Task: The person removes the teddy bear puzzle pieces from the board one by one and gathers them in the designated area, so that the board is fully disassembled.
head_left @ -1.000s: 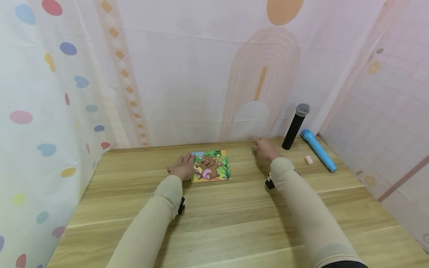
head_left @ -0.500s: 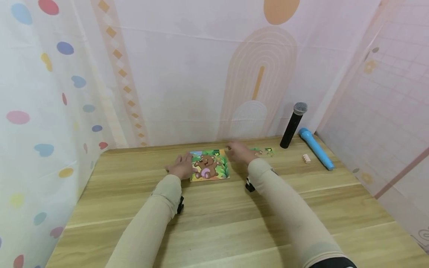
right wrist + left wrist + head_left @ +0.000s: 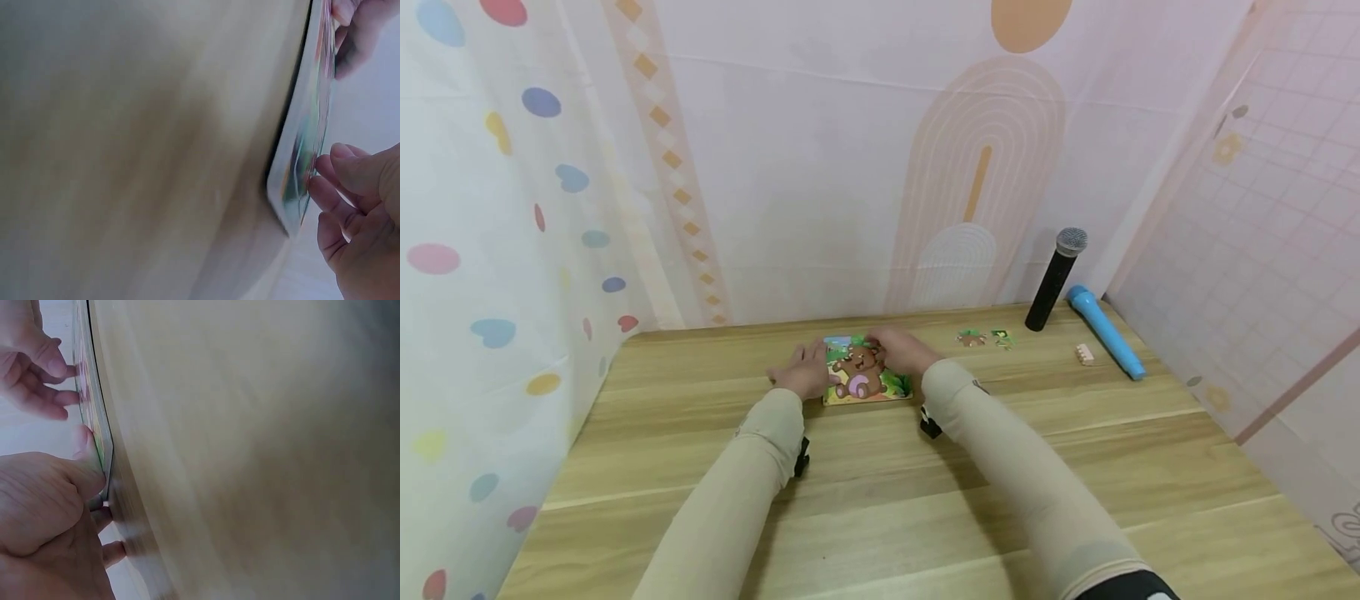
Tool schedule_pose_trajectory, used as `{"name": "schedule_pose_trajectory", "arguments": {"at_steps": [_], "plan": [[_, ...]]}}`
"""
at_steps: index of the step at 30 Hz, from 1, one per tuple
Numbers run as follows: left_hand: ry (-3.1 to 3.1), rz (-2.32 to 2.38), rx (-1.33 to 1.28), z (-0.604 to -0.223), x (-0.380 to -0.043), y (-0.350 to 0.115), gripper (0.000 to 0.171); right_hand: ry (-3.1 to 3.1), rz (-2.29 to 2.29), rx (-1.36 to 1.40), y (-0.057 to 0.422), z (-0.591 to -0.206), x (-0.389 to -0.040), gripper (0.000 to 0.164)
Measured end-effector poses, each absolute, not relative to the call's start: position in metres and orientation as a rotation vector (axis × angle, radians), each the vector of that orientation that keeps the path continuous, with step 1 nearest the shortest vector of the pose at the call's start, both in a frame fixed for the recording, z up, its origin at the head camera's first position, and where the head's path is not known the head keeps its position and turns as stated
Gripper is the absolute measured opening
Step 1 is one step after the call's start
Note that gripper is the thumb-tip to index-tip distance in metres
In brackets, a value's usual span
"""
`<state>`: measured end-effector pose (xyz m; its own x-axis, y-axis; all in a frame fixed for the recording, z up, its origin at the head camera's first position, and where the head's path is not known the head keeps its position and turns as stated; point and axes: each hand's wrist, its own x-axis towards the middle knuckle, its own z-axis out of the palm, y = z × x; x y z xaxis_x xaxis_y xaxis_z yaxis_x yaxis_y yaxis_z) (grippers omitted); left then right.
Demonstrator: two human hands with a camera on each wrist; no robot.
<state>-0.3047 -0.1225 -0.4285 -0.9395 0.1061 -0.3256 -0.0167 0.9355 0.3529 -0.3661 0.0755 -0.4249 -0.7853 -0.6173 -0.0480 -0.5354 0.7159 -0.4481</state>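
We can read no text anywhere — the outlined marks [image 3: 1347, 525] on the right-hand curtain [image 3: 1288, 275] are illegible.

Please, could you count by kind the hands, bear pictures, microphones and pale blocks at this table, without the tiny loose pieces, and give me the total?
Hands: 2, the left hand and the right hand
Bear picture: 1
Microphones: 2, a black microphone and a blue microphone
Pale block: 1
Total: 6

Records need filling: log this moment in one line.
left hand: on left side of bear puzzle | right hand: over its upper right | loose puzzle pieces: right of bear puzzle | black microphone: standing
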Motion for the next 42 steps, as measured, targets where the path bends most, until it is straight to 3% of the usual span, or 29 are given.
{"name": "schedule_pose_trajectory", "arguments": {"at_steps": [14,42], "plan": [[2.757,0.519,0.060,-0.430,-0.304,-0.123,0.077,2.619,-0.807,-0.909,0.050,-0.428,-0.362,0.047],[2.735,0.558,0.028,-0.432,-0.305,-0.124,0.078,2.724,-0.747,-0.824,0.030,-0.433,-0.365,0.048]]}}
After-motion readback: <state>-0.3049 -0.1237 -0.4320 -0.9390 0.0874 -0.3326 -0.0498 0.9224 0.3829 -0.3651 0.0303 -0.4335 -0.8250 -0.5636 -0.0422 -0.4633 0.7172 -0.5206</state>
